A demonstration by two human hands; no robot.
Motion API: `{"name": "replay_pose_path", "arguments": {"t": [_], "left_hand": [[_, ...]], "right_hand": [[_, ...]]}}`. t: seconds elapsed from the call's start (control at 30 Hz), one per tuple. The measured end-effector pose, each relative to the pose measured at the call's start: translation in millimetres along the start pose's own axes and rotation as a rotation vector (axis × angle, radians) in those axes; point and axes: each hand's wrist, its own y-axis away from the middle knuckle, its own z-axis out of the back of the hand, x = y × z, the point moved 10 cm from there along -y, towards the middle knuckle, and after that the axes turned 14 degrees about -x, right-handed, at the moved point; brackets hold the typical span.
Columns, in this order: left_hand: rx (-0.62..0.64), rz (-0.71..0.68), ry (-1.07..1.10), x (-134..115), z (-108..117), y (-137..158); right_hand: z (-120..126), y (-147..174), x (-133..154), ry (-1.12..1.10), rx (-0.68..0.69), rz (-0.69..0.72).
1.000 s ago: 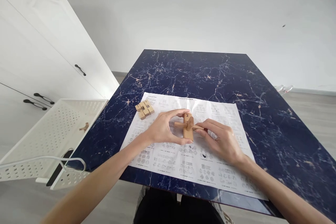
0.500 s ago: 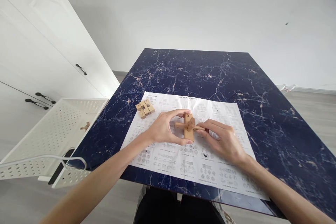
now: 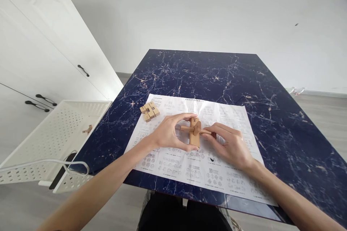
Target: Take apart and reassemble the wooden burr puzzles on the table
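Over the printed white sheet (image 3: pixel 170 173), toward the near side of the dark blue marbled table (image 3: pixel 195 75), we find the wooden assembly (image 3: pixel 194 140) held between two hands; it is cross-shaped in our view, a numbered block running away from the person, with the figure 2 legible at its far end; a wooden piece with a rounded top (image 3: pixel 197 128) sits at the crossing, a short arm (image 3: pixel 185 129) juts out to the left and a thinner crosspiece (image 3: pixel 205 132) to the right.

We record the left hand (image 3: pixel 168 133) curved in a wide C and clamped on the block, thumb at the near end, fingers at the far end; the right hand (image 3: pixel 230 146) pinches the crosspiece near its outer end, which the fingers partly hide; the hands are apart, joined only through the wood; we cannot tell whether the assembly touches the paper.

On the sheet's far left corner we note a second wooden puzzle (image 3: pixel 150 112) of interlocked blocks, near the left hand but untouched; left of the table stands a white perforated basket (image 3: pixel 35 148) with a small wooden piece (image 3: pixel 87 129) inside; beyond it, a white cabinet (image 3: pixel 54 50) with black handles (image 3: pixel 46 100).
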Motion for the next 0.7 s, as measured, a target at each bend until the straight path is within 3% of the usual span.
{"name": "replay_pose_path", "arguments": {"t": [0.2,0.47,0.7], "left_hand": [[-0.014,-0.033,-0.011,-4.6,-0.5,-0.2],[-0.014,-0.033,-0.050,-3.4,2.6,-2.2],[-0.018,-0.073,-0.054,-5.1,2.6,-0.7]], "right_hand": [[1.2,-0.2,-1.0,-0.003,-0.003,0.011],[-4.5,3.4,2.6,-0.110,0.116,0.050],[-2.0,2.5,5.8,-0.093,0.095,0.055]]}}
